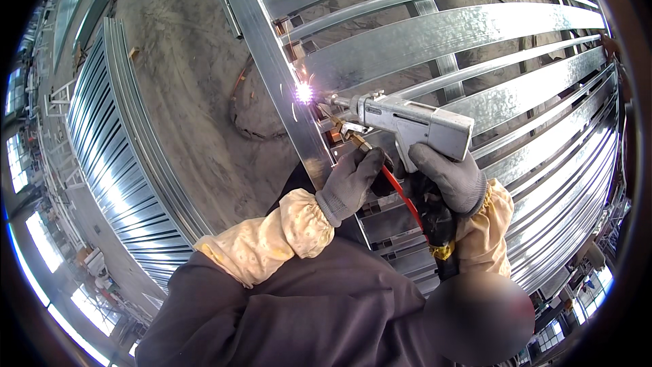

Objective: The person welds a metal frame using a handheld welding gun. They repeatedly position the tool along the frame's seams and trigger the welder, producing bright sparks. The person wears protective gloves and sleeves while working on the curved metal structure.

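My right hand (448,177), in a grey glove, is wrapped round the grip of a silver welding gun (414,121). Its nozzle points left at a bright spark (303,92) on the edge of a flat steel frame bar (272,61). Just below the nozzle, my left hand (352,183), also gloved, is closed round a red wire-feed tube (402,194) near its brass fitting (360,141). The tube runs down beside a black sleeved cable (435,214) under the right hand. The fingertips of both hands are partly hidden.
Long galvanized slats (435,34) join the frame bar and spread to the right. On the left lies a stack of ribbed metal panels (115,170). Between them is the stained concrete floor (190,75), with a dark cable (248,129) on it.
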### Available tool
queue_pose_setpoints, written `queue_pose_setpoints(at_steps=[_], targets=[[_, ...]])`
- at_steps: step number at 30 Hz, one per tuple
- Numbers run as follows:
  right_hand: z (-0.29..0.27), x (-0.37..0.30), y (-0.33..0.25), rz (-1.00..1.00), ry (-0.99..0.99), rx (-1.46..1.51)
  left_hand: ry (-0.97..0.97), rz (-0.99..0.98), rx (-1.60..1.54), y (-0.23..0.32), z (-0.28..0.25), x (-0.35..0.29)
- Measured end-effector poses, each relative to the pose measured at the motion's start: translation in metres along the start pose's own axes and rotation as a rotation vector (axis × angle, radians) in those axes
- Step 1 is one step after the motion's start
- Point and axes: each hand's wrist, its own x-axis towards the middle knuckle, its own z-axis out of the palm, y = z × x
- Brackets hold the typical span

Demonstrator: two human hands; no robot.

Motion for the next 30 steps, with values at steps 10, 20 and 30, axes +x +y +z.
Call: queue_pose_setpoints(at_steps=[10, 20, 30], targets=[[0.002, -0.004, 0.004, -0.005, 0.007, 0.058, 0.05, 0.012, 0.18, -0.001, 0.004, -0.004], [0.003, -0.01, 0.005, 0.024, 0.021, 0.06, -0.069, -0.059, 0.156, -0.006, -0.004, -0.003], [0.002, -0.013, 0.005, -0.027, -0.001, 0.02, -0.051, -0.106, -0.032, -0.01, 0.0, -0.007]])
